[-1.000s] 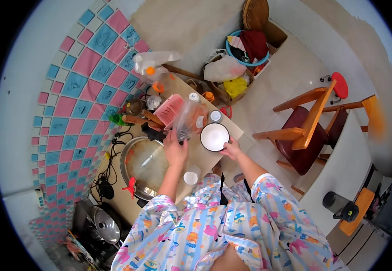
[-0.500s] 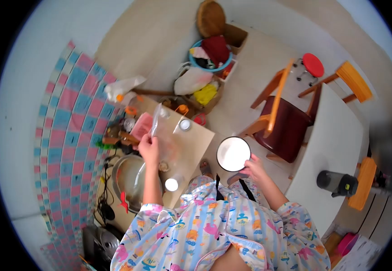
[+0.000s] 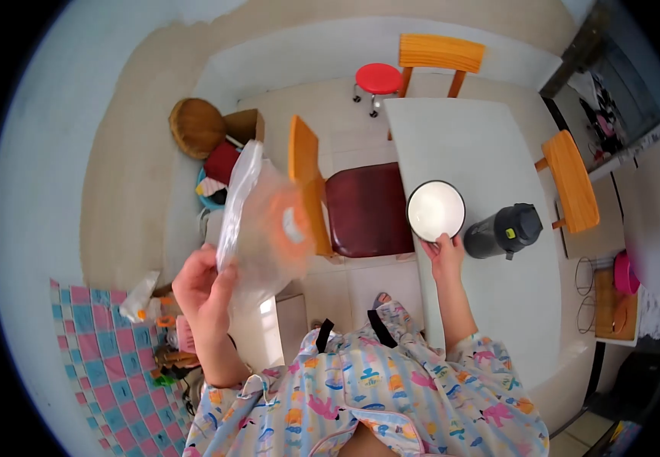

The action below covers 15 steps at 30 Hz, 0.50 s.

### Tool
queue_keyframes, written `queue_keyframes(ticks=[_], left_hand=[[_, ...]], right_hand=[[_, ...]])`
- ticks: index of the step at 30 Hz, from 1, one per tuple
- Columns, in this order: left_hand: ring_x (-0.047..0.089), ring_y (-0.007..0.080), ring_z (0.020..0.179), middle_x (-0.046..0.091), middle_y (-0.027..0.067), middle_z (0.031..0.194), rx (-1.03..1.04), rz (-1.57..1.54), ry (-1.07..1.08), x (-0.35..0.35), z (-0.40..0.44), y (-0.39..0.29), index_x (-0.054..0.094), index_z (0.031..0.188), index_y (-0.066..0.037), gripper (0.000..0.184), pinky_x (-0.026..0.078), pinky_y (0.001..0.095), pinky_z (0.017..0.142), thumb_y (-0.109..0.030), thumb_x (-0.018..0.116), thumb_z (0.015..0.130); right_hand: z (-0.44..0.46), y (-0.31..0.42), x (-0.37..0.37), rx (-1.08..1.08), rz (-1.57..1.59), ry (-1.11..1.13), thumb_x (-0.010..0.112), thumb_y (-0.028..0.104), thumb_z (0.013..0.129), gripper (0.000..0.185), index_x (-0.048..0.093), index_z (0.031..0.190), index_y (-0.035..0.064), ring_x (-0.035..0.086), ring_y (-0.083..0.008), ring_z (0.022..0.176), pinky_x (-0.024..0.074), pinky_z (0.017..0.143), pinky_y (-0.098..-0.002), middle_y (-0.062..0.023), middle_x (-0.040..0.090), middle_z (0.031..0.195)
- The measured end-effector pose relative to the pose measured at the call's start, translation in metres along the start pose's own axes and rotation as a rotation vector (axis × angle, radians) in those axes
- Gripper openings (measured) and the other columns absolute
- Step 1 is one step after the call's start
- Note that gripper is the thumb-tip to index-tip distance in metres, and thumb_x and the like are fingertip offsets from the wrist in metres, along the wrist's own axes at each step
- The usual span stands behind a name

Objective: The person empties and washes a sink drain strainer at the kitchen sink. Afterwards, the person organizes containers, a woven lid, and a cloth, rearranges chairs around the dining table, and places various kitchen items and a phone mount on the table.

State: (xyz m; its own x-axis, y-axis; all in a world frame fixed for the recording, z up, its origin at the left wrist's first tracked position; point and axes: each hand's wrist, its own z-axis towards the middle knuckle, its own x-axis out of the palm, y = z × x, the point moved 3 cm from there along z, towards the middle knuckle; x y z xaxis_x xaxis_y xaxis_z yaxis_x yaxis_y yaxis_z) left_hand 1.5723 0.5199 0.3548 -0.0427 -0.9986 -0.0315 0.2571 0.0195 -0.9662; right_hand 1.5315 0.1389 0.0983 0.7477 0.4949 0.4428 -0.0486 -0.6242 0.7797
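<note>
My left hand point(image 3: 207, 293) is closed, pinching the top edge of a clear plastic bag point(image 3: 258, 236). The bag hangs in front of the chair and is blurred; an orange patch with a white mark shows on it. My right hand point(image 3: 445, 257) grips the near rim of a white bowl point(image 3: 436, 209) with a dark rim, thumb over the edge. No contents show inside the bowl. It is over the left side of the pale table point(image 3: 482, 297); whether it rests on the top I cannot tell. Just right of it a dark flask point(image 3: 501, 231) lies or leans, its lid pointing right.
A wooden chair with a dark red seat point(image 3: 368, 209) stands against the table's left side. Other wooden chairs point(image 3: 440, 53) and a red stool point(image 3: 379, 78) are around it. At lower left are a counter point(image 3: 258, 335) and a tiled wall point(image 3: 105, 343).
The view has turned right, from the counter to the table. My right hand has brought the bowl over the table beside the flask. My left hand has carried the plastic bag away from the counter.
</note>
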Motion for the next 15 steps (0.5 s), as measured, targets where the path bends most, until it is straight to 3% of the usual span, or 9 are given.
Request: queue_keyframes(ticks=[1, 5, 8, 10, 12, 15], left_hand=[[0.054, 0.0091, 0.074, 0.058, 0.0031, 0.084, 0.019, 0.024, 0.047, 0.023, 0.016, -0.004, 0.057, 0.091, 0.003, 0.009, 0.042, 0.0211, 0.069, 0.002, 0.056, 0.083], [0.056, 0.0082, 0.08, 0.06, 0.0017, 0.088, 0.023, 0.009, 0.291, 0.124, 0.085, 0.002, 0.059, 0.098, 0.002, 0.012, 0.044, 0.0217, 0.074, -0.002, 0.055, 0.088], [0.057, 0.0081, 0.082, 0.061, 0.0009, 0.089, -0.046, 0.031, 0.4, 0.203, 0.13, 0.036, 0.059, 0.1, 0.002, 0.013, 0.045, 0.0228, 0.075, -0.006, 0.054, 0.091], [0.057, 0.0083, 0.08, 0.062, 0.0012, 0.086, 0.012, 0.055, 0.414, 0.254, 0.157, 0.069, 0.059, 0.098, 0.003, 0.014, 0.046, 0.0235, 0.074, -0.008, 0.055, 0.09], [0.057, 0.01, 0.076, 0.062, 0.0038, 0.079, 0.078, 0.081, 0.442, 0.298, 0.181, 0.105, 0.059, 0.096, 0.003, 0.015, 0.046, 0.0257, 0.07, -0.011, 0.057, 0.088], [0.062, 0.0198, 0.073, 0.064, 0.0114, 0.077, 0.149, 0.319, 0.402, 0.354, 0.196, 0.13, 0.06, 0.096, 0.0, 0.016, 0.047, 0.0316, 0.069, -0.013, 0.058, 0.086]], right_hand=[[0.019, 0.006, -0.006, -0.017, 0.016, -0.029, 0.047, 0.0, 0.08, 0.041, 0.038, 0.12, -0.0022, 0.063, -0.0323, 0.091, 0.0568, 0.081, -0.044, -0.0165, 0.055, 0.107], [0.091, 0.005, -0.033, 0.005, 0.127, -0.179, 0.049, -0.003, 0.076, 0.067, 0.025, 0.138, 0.0008, 0.062, -0.031, 0.089, 0.0585, 0.073, -0.0431, -0.018, 0.052, 0.11], [0.115, 0.006, -0.042, 0.043, 0.159, -0.227, 0.05, -0.003, 0.076, 0.068, 0.025, 0.139, 0.0021, 0.061, -0.0296, 0.086, 0.058, 0.074, -0.0433, -0.0168, 0.052, 0.11], [0.128, 0.003, -0.048, 0.015, 0.19, -0.245, 0.05, -0.002, 0.076, 0.069, 0.025, 0.139, 0.0052, 0.059, -0.0287, 0.085, 0.0575, 0.075, -0.0431, -0.0165, 0.05, 0.114], [0.135, -0.002, -0.051, -0.006, 0.213, -0.318, 0.051, -0.002, 0.076, 0.069, 0.025, 0.14, 0.0065, 0.059, -0.0288, 0.088, 0.0574, 0.074, -0.0425, -0.0165, 0.049, 0.117], [0.144, -0.011, -0.056, -0.018, 0.225, -0.391, 0.051, 0.0, 0.079, 0.067, 0.025, 0.14, 0.0094, 0.057, -0.0305, 0.096, 0.0574, 0.074, -0.0417, -0.0147, 0.043, 0.126]])
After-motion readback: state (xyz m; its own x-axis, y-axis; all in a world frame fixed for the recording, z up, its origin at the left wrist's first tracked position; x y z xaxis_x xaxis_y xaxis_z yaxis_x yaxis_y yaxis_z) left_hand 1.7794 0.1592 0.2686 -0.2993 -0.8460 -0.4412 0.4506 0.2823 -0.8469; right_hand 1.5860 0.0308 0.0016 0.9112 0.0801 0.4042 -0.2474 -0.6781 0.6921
